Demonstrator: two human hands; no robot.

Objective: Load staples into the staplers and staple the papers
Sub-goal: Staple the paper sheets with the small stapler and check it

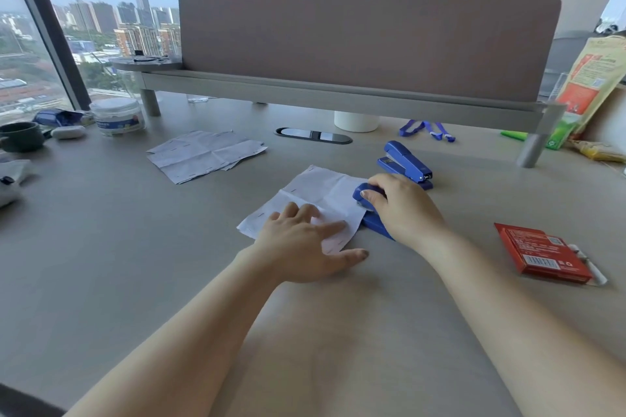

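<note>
The left hand (298,244) lay flat on the near sheet of paper (315,193), fingers (332,227) straight and spread, probably to pin it to the worktop (135,247) so it would not slide; the right hand (399,210) sat on the blue stapler (359,196), its fingers curled over the top, the sheet's right edge tucked into the mouth, apparently ready to press a staple; the red staple box (542,254) lay to the right, well apart, likely kept within reach for reloading; beyond, a second blue stapler (404,162) stood idle just behind the first; farther left, a pile of papers (203,154) with staples along their edges lay set aside, seemingly finished.
</note>
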